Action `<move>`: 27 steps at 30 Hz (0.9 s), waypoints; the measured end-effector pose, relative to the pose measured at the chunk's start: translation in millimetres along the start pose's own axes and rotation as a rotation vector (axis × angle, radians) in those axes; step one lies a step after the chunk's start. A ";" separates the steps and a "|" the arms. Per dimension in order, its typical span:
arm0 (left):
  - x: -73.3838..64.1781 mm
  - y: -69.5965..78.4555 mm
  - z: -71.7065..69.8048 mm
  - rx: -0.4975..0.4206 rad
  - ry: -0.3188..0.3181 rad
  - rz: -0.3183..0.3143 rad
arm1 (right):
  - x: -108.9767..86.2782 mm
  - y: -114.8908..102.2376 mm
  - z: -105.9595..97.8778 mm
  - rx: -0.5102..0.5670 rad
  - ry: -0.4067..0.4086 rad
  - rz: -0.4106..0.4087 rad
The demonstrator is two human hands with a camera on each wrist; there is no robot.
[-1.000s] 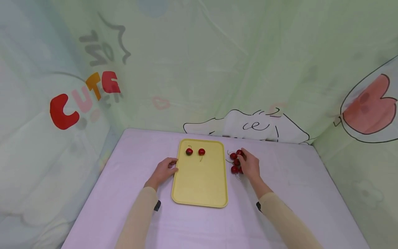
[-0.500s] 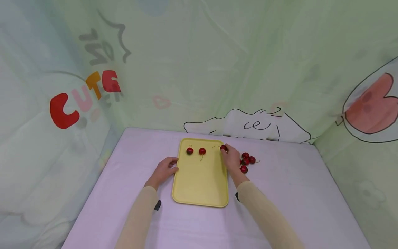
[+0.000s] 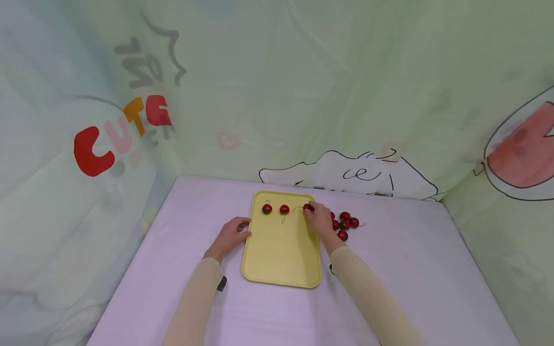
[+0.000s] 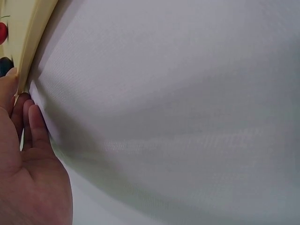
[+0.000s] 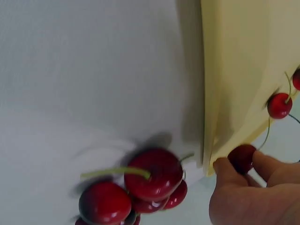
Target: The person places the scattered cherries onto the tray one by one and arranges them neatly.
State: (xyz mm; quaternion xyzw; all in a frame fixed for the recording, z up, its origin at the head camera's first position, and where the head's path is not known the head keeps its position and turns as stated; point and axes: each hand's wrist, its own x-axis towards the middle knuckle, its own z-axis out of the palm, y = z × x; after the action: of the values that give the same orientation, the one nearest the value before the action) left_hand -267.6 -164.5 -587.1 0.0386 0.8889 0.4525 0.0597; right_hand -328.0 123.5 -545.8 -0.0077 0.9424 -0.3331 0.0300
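Note:
My right hand [image 3: 320, 218] pinches a dark red cherry [image 5: 242, 158] between thumb and fingertips over the far right corner of the yellow tray [image 3: 281, 254]; its thin stem points left. Two more cherries lie in the tray near its far edge, a left cherry [image 3: 267, 208] and a middle cherry [image 3: 284, 209]. At the tray's left side my left hand [image 3: 231, 235] holds the rim, the thumb over it and the other fingers against its outer side in the left wrist view.
A loose cluster of several cherries [image 3: 345, 224] lies on the lilac-covered table [image 3: 415, 269], just right of the tray. Printed cloth walls [image 3: 277, 96] enclose the table at the back and both sides.
The right hand has taken a cherry from the cluster and carried it left over the tray, then slightly farther left. The left hand stays at the tray's rim.

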 end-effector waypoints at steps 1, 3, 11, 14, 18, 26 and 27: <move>-0.1 0.7 -0.5 0.005 0.000 0.001 | 0.8 1.1 -2.0 -0.022 -0.024 -0.016; -0.1 2.1 -1.4 0.010 0.000 0.000 | 2.0 2.3 -6.2 -0.039 -0.072 -0.036; 1.5 1.6 -0.6 0.017 -0.003 -0.010 | 3.1 3.0 -9.7 -0.086 -0.191 -0.094; 2.1 0.1 0.6 0.011 -0.004 -0.017 | 6.0 6.2 -6.2 -0.096 -0.202 -0.125; 0.6 0.7 0.3 -0.003 0.004 0.011 | 10.5 11.4 -2.1 -0.112 -0.210 -0.167; 0.9 -0.9 1.2 0.002 0.010 0.016 | 10.6 13.2 -2.5 -0.108 -0.226 -0.187; 1.4 -1.3 1.6 0.005 0.010 0.009 | 10.4 13.5 -2.8 -0.105 -0.227 -0.187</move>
State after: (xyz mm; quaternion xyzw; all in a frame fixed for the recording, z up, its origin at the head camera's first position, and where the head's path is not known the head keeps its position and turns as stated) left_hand -268.8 -163.9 -589.1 0.0407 0.8901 0.4508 0.0532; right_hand -338.4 135.5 -552.6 -0.1347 0.9442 -0.2817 0.1049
